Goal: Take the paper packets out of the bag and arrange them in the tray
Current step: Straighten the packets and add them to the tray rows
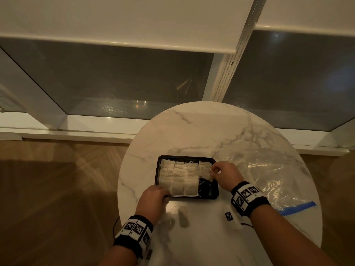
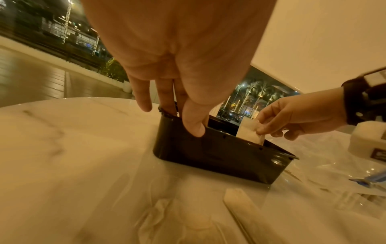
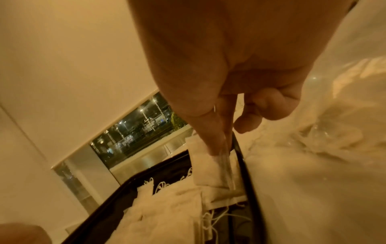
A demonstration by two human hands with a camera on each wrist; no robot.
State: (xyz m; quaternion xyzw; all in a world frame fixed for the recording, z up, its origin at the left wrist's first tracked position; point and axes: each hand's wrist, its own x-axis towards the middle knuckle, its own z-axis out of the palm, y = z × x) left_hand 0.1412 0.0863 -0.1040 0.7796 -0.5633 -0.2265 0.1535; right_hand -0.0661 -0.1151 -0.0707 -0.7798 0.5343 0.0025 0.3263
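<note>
Right hand (image 1: 224,174) pinches a paper packet (image 1: 205,173) over the tray (image 1: 213,192); left hand (image 1: 153,198) grips the tray's near corner. Empty bag (image 1: 269,175) lies on bench. Risk: trailing strings snag, dragging placed rows askew.

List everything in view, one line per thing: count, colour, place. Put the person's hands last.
table: one, white marble, round, by the window.
tray: one, black, on the table, near side.
packets in tray: many, exact count unclear, off-white, rows filling left and middle.
held packet: one, off-white, over the tray's right part.
bag: one, clear with blue strip, right of tray.
left hand: grips the tray's near-left corner.
right hand: pinches the held packet.
</note>
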